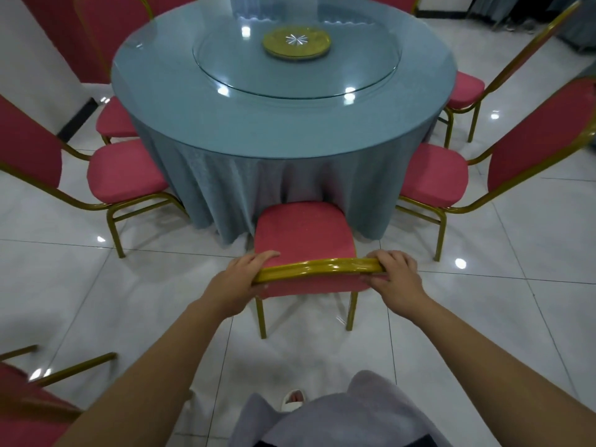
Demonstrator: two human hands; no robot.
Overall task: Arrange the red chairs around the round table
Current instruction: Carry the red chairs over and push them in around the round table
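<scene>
Before the table (pixel 258 124), near chair (pixel 304 233); left chair (pixel 125 175) and right chair (pixel 432 175) beside it, perhaps another behind.

You stand in a banquet room: a round clothed table (pixel 225 124) with a glass turntable (pixel 354 59), red chairs (pixel 303 230), a glossy tiled floor (pixel 483 301).

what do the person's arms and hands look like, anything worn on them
The left hand and right hand are bare: no gloves, and no ring, watch or bracelet shows. Both arms are uncovered up to the frame's edge, with no sleeve in view. Lower down, a grey garment and a white slipper are visible.
</scene>
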